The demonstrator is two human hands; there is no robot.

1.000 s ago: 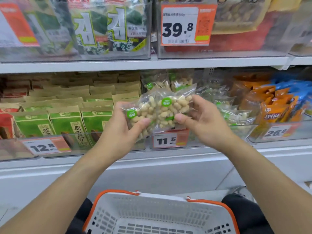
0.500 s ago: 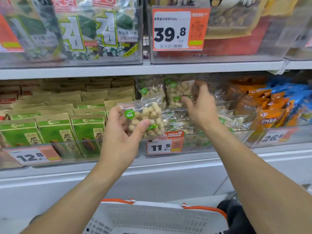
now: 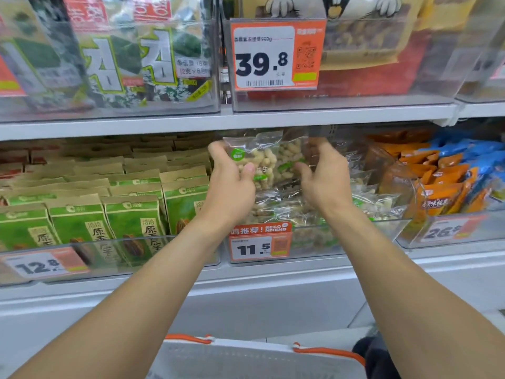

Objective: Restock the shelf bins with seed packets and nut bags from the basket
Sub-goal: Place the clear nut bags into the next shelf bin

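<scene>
2 hands reach into the clear middle bin (image 3: 308, 242), the one tagged 11.5, in the head view. Left hand (image 3: 232, 187) grips a clear nut bag (image 3: 257, 160) by its left side, thumb over the front and fingers curled behind, holding it upright above the bin's heap of bags (image 3: 287, 212). Right hand (image 3: 325, 176), just right of that bag, has its fingers loosely spread and bent; whether they touch a bag I cannot tell. Above the bin, the upper shelf edge (image 3: 191, 125) sits close over both hands. Left of the bin stand green seed packets (image 3: 131, 222); below it, the basket (image 3: 246, 356) rim shows.
</scene>
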